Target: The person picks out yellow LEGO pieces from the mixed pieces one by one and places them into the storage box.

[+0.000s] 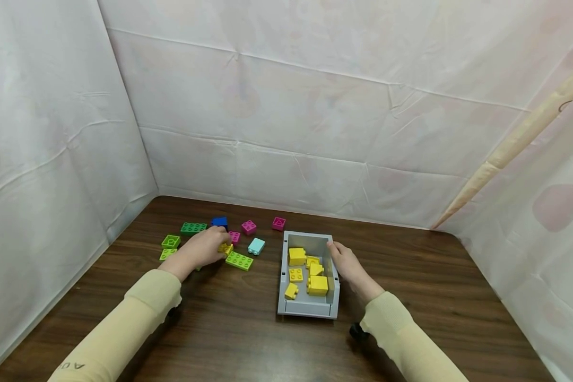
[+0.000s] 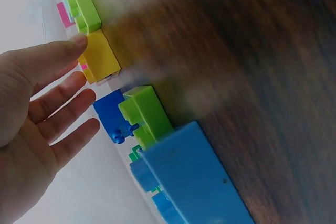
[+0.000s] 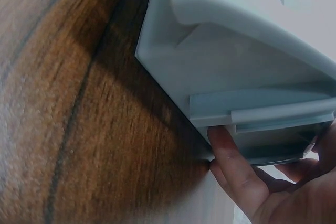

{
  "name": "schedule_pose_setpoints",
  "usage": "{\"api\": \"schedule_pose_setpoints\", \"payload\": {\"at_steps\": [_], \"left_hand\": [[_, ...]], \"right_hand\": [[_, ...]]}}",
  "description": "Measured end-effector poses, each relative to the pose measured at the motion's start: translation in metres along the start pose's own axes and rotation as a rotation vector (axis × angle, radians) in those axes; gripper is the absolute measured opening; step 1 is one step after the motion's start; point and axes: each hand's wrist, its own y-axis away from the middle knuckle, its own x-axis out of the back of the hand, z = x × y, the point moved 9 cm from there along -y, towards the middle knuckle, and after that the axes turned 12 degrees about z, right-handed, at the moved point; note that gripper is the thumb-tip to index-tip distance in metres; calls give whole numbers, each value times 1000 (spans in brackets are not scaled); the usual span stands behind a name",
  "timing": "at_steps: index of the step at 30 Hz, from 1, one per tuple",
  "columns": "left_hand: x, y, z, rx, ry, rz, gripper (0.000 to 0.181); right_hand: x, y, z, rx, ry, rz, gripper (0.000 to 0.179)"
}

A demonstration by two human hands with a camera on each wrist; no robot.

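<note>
My left hand (image 1: 202,249) reaches among loose toy bricks at the left, its thumb and index finger at a yellow brick (image 2: 101,57). The thumb tip touches that brick, and the other fingers are loosely bent. A lime brick (image 1: 239,260) lies right beside the yellow one. My right hand (image 1: 348,265) grips the right wall of a grey bin (image 1: 284,289); in the right wrist view its fingertips (image 3: 221,137) press under a ledge on the bin's side. Several yellow bricks (image 1: 318,285) lie inside the bin.
Around the left hand lie a dark green brick (image 1: 193,228), blue brick (image 1: 219,222), lime bricks (image 1: 171,241), pink bricks (image 1: 249,227) and a pale turquoise brick (image 1: 256,246). A large light-blue brick (image 2: 197,177) fills the left wrist view's foreground. White sheets (image 1: 267,106) hang behind the wooden table (image 1: 425,276).
</note>
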Motion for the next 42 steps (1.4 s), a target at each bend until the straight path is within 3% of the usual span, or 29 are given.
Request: {"api": "schedule_pose_setpoints", "payload": {"at_steps": [13, 20, 32, 42], "left_hand": [[-4, 1, -7, 54, 38, -61, 28], [-5, 0, -13, 113, 73, -96, 25], [2, 0, -12, 89, 71, -101, 23], [16, -5, 4, 55, 89, -106, 22]], "right_hand": [[-1, -1, 0, 5, -4, 1, 59], [-1, 0, -1, 2, -8, -2, 58], [-1, 2, -2, 6, -8, -3, 58], [-1, 3, -2, -8, -11, -5, 58]]}}
